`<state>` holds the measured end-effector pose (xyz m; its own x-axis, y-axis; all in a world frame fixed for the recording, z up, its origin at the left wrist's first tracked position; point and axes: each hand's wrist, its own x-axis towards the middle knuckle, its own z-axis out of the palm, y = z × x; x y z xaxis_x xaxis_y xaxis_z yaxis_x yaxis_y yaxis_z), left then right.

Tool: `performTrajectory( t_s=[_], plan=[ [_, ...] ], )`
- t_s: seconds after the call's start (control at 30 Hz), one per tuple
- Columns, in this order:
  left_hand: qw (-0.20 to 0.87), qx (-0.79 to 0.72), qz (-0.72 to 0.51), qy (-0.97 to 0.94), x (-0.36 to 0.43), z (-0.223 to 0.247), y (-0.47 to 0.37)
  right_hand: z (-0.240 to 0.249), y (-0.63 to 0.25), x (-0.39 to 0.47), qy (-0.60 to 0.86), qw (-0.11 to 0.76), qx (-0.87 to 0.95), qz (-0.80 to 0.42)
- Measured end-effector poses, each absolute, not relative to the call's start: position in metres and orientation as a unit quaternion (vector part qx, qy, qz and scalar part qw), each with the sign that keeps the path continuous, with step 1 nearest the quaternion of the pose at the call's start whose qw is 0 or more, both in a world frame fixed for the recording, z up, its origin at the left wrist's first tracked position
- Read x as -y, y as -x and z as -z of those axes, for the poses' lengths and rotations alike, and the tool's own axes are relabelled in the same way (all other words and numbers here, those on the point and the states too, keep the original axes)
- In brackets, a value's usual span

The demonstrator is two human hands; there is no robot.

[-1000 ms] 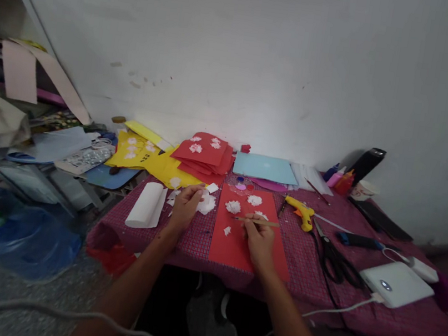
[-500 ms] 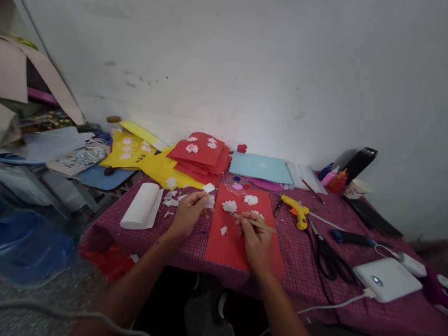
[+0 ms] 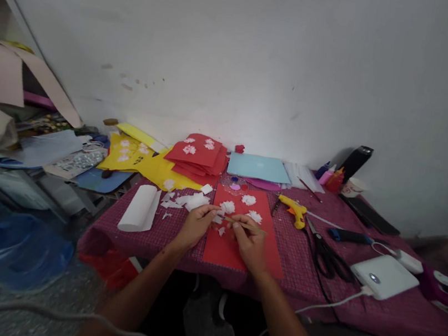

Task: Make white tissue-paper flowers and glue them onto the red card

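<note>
My left hand pinches a small piece of white paper above the left edge of a red sheet. My right hand is closed on a thin wooden stick, whose tip reaches the white paper piece. Several white paper tufts lie on the red sheet, among them one at its top and one near the stick. Torn white scraps and a white paper roll are left of the sheet.
To the right lie a yellow glue gun, black scissors and a white power bank with a cable. Behind are stacked red sheets, a light blue folder and glue bottles. Yellow paper sits back left.
My left hand has moved right with the paper piece, over the red sheet. My right hand and the stick have shifted slightly left and down, and the two now meet. The view has shifted a little.
</note>
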<state>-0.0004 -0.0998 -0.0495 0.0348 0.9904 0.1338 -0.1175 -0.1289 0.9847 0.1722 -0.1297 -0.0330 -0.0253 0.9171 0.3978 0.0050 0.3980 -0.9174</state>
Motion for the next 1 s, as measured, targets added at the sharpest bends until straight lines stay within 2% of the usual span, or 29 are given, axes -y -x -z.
performTrajectory(
  t_s=[0.43, 0.7, 1.0],
  plan=[
    [0.536, -0.426, -0.548, -0.480, 0.101, 0.053, 0.001, 0.032, -0.171, 0.126, 0.404, 0.586, 0.606, -0.355],
    [0.568, -0.381, -0.532, -0.499, 0.103, 0.051, 0.000, 0.042, -0.171, 0.120, 0.407, 0.601, 0.547, -0.417],
    [0.568, -0.396, -0.538, -0.481, 0.105, 0.044, -0.002, 0.042, -0.173, 0.120, 0.399, 0.597, 0.533, -0.447]
  ],
)
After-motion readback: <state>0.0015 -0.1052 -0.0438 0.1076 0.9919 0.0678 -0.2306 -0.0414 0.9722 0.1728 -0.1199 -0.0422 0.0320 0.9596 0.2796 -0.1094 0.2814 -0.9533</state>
